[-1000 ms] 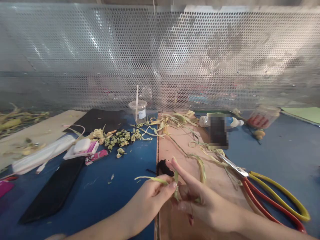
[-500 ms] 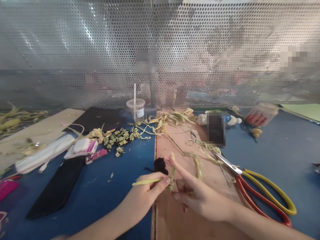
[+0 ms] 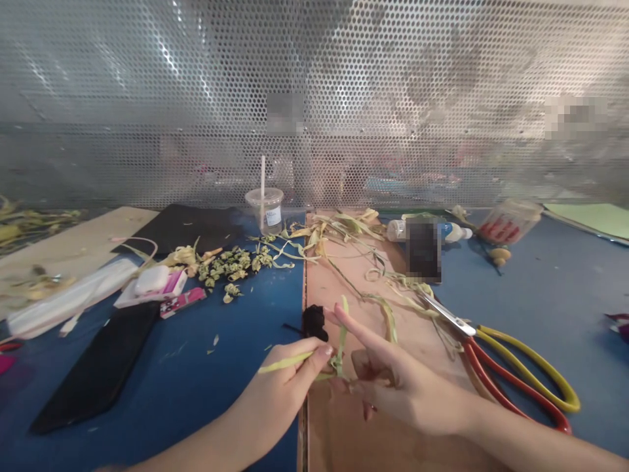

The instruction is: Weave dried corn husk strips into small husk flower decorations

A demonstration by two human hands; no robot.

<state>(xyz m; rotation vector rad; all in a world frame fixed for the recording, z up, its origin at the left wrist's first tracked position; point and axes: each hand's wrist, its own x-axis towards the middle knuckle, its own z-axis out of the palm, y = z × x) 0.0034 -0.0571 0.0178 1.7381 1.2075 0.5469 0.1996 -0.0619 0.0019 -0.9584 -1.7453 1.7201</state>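
Observation:
My left hand (image 3: 289,373) pinches a yellow-green plant strip (image 3: 285,362) between thumb and fingers; its free end lies across the back of the hand. Beside it on the right, my right hand (image 3: 393,373) is closed on the lower part of the strips, with its index finger stretched up along an upright green strip (image 3: 343,334). The strips meet at a small knot-like spot (image 3: 337,362) between the two hands. Just behind the left fingertips lies a black fluffy object (image 3: 314,322).
Large scissors (image 3: 472,331) with red and yellow handles lie at the right. Leaf strips (image 3: 344,229) and small green knots (image 3: 233,265) spread behind. A lidded cup (image 3: 269,213), a black case (image 3: 98,367) and a bottle (image 3: 455,233) are around.
The view has shifted slightly, so the left-hand objects sit further left. My right index finger and the upright strip have moved a little to the right, and the knot-like spot shows more clearly.

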